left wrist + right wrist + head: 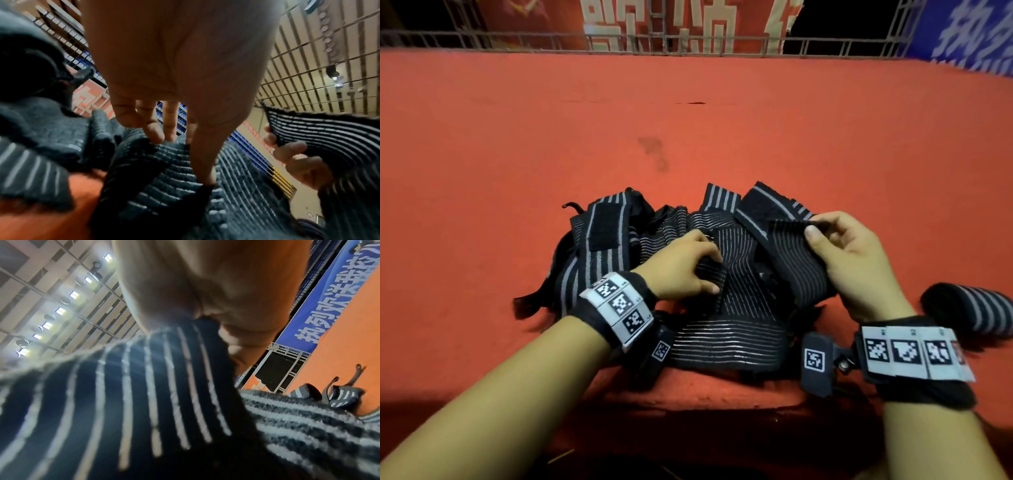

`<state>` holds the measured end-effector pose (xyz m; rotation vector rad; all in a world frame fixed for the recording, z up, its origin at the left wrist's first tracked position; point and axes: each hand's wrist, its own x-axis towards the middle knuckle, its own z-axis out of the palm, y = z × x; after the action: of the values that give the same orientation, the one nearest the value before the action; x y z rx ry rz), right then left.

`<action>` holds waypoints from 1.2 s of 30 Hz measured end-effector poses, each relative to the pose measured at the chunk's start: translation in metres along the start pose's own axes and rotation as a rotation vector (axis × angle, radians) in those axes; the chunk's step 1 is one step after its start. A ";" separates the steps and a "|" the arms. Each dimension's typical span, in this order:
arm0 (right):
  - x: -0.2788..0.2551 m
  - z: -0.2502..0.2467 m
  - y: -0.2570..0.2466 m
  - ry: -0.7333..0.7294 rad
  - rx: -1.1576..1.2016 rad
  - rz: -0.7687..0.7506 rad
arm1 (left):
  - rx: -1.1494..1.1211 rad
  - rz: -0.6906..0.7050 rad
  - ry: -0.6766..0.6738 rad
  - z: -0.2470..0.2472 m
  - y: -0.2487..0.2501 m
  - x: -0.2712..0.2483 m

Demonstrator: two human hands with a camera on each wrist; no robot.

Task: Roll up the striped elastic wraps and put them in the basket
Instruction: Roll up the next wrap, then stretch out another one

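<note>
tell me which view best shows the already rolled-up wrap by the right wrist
The head view: the rolled wrap lies whole on the red surface, just beyond the right hand, apart from the loose pile. The left wrist view shows only loose wraps. The right wrist view is filled by the wrap being pinched; no roll can be picked out with certainty.

Bare red carpet [688, 120] lies open beyond the tangled wraps [726, 329].
</note>
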<state>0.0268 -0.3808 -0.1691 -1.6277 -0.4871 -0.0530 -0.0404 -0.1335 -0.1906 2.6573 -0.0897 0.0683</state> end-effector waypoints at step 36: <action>-0.012 0.035 -0.028 -0.306 -0.202 -0.273 | -0.641 -0.058 0.465 -0.060 -0.024 -0.064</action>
<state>-0.0027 -0.3495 -0.1509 -1.7651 -0.9643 -0.0588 -0.1046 -0.0808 -0.1528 1.9461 0.1040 0.5384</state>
